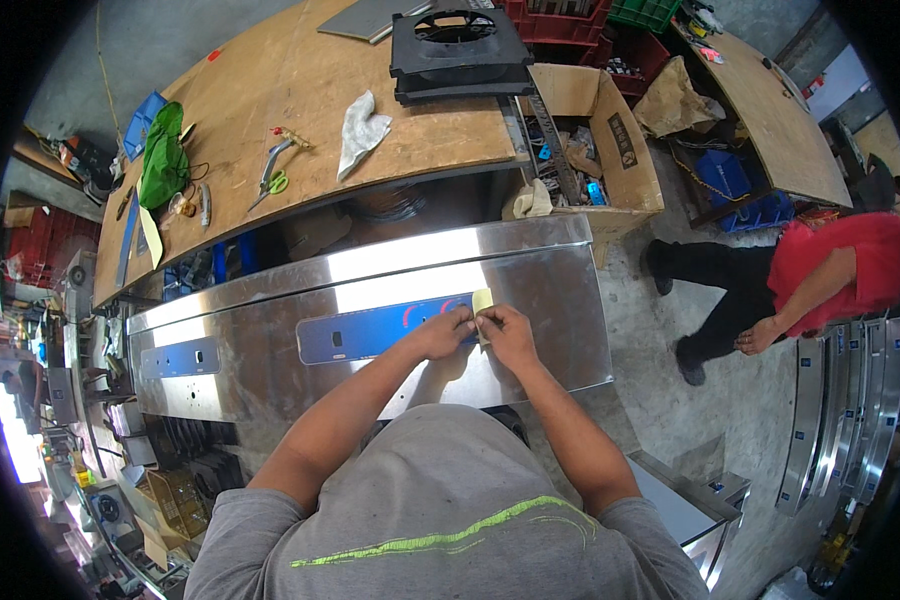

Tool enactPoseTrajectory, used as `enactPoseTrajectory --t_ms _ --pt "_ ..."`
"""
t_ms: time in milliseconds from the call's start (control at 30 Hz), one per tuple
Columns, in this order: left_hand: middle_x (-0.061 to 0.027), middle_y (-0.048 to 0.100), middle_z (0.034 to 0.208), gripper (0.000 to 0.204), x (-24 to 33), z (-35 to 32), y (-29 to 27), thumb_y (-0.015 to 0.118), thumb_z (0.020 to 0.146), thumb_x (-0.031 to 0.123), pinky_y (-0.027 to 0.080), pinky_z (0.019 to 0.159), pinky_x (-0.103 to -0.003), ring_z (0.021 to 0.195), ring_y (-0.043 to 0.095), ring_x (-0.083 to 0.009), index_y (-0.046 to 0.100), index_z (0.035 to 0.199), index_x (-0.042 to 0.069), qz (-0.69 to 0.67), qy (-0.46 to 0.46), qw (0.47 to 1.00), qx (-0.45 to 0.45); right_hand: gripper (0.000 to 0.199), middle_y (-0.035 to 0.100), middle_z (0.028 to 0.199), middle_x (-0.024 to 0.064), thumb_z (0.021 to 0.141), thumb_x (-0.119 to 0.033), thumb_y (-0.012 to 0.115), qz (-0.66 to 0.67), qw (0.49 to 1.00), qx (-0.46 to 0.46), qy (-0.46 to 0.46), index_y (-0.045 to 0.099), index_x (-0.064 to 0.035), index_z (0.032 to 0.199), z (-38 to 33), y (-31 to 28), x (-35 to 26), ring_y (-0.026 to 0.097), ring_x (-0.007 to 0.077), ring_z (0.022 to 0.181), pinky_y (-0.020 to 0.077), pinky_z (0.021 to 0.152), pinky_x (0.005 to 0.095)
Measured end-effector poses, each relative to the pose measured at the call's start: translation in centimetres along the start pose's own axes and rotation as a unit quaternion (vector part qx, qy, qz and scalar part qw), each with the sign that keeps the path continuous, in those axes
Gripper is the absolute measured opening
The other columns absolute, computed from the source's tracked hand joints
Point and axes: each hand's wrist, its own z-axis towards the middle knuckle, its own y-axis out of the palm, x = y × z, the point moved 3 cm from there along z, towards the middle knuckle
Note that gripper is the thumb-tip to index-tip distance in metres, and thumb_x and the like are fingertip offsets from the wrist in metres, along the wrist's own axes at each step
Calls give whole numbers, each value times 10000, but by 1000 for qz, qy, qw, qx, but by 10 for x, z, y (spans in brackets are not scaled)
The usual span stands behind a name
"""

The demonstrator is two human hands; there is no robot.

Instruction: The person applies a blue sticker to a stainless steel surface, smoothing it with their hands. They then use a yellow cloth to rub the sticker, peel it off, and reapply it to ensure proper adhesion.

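Note:
A long stainless steel panel (260, 376) lies in front of me, with a blue label (360, 333) on its face. At the label's right end stands a pale yellow strip (482, 299), narrow and paper-like. My right hand (510, 338) is closed in a pinch on this strip. Close beside it, my left hand (444, 334) is closed too, fingertips together over the label's right end. What those left fingertips hold is too small to make out. Another blue label (180, 358) sits on the panel's left part.
Beyond the panel, a wooden table (270, 90) carries green-handled scissors (275, 183), a white cloth (363, 133), a green bag (165, 155) and a black frame (460, 60). A cardboard box (625, 150) stands right of it. A person in red (840, 265) is at the right.

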Motion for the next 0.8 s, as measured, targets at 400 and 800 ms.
enactPoseTrajectory --t_ms 400,800 --pt "-191 653 1136 311 -5 1 4 463 1073 312 462 941 -425 1089 620 -330 586 1192 52 6 -29 999 21 191 739 796 112 928 -147 703 3 995 -5 96 740 19 1016 -4 7 -9 687 168 690 538 653 311" --pt "-243 633 1143 289 4 -5 2 494 1044 279 470 916 -490 1087 618 -439 581 1130 17 -8 -11 999 37 240 746 811 158 895 -192 730 -62 996 -47 40 761 4 1030 0 -7 -26 712 183 672 552 637 311"
